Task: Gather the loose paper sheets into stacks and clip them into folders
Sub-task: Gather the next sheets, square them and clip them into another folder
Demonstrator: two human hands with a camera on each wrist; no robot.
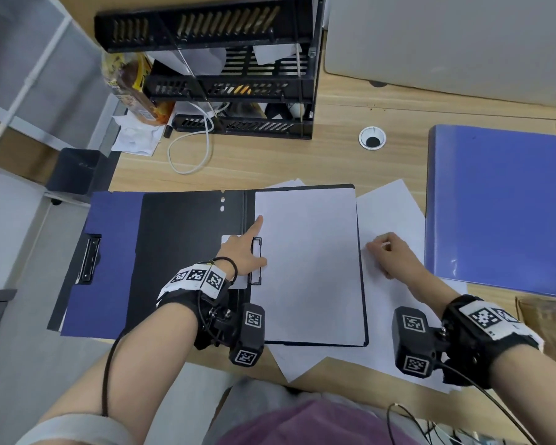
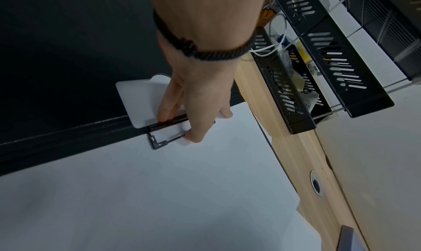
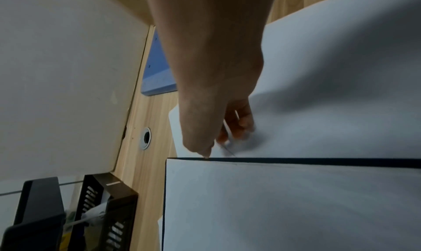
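An open folder [image 1: 180, 252] lies on the desk, black inside, its blue cover folded out to the left. A stack of white paper [image 1: 308, 268] fills its right half. My left hand [image 1: 254, 248] rests on the wire clip [image 1: 257, 261] at the spine. In the left wrist view the left hand [image 2: 182, 125] has its thumb pressing the clip [image 2: 157, 143] onto the paper and its forefinger stretched along the sheet's edge. My right hand [image 1: 379, 248] sits on the loose sheets [image 1: 395, 207] right of the folder. In the right wrist view the right hand [image 3: 218, 143] pinches a sheet's edge.
A closed blue folder [image 1: 495, 203] lies at the far right. A black tiered tray rack [image 1: 238, 81] stands at the back with a white cable [image 1: 206, 146] looping in front. A cable hole [image 1: 372, 138] sits behind the papers. More loose sheets overhang the desk's front edge.
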